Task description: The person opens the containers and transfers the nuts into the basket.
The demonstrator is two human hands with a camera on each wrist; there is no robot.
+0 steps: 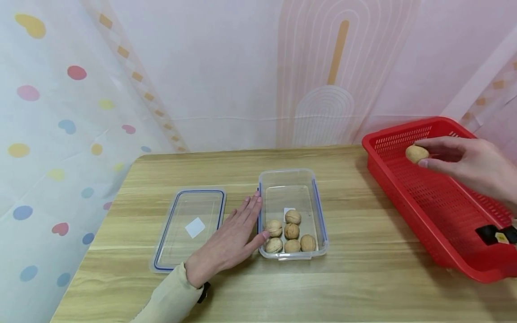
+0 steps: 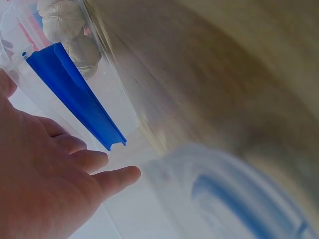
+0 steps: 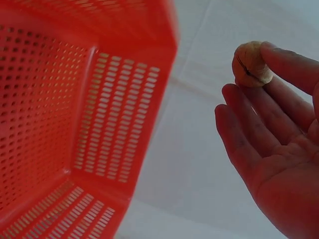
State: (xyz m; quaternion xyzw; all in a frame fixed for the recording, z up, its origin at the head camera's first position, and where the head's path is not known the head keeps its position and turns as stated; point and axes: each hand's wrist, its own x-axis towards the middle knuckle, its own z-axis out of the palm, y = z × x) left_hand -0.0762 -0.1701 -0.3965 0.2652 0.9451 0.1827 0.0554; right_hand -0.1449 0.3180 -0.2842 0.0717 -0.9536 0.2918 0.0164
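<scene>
My right hand [image 1: 470, 163] pinches a walnut [image 1: 417, 154] between thumb and fingertips above the red basket [image 1: 420, 215]. In the right wrist view the walnut [image 3: 250, 64] shows a dark seam. With its fingers straight, my left hand [image 1: 232, 240] touches the left side of a clear plastic container [image 1: 319, 211]. Several walnuts [image 1: 292, 231] lie in the container's near end. The left wrist view has the left hand [image 2: 60, 174] beside the container's blue clip [image 2: 75, 94], with walnuts [image 2: 62, 22] behind the clear wall.
A clear lid [image 1: 190, 211] with a blue seal and a white label lies on the wooden table [image 1: 347, 287], left of the container. At the back hangs a patterned cloth [image 1: 226, 80]. A black strap [image 1: 497, 234] is at the right wrist.
</scene>
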